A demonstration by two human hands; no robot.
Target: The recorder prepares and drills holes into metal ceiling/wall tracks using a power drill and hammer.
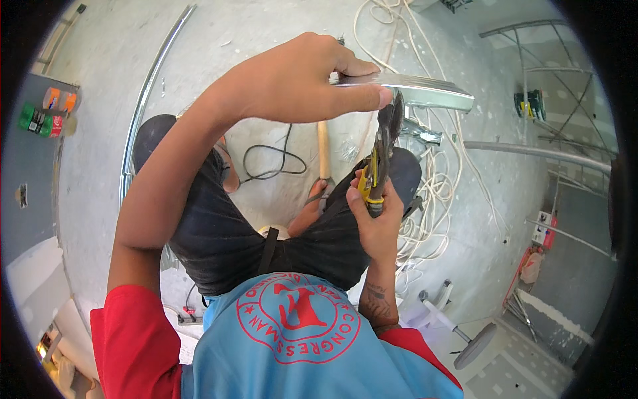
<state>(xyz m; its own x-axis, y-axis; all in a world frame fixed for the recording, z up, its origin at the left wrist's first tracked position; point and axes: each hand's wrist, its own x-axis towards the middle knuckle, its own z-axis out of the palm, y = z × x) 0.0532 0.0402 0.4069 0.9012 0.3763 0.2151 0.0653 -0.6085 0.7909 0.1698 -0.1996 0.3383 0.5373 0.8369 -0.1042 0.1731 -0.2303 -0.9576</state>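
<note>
My left hand reaches across in front of me, its thumb and fingers closed on one end of a shiny metal channel. The channel points to the right, held above the floor. In my right hand is a pair of tin snips with yellow-and-dark handles, gripped from below. Its blades point up and meet the near edge of the channel, just beside my left fingertips. How far the jaws are apart is hard to make out. Both hands are raised over my bent right knee.
A long metal channel lies on the floor at left. Tangled white cable spreads at right, beside a metal pipe and scaffolding. Between my feet are a wooden handle and a black cord. Bottles stand far left.
</note>
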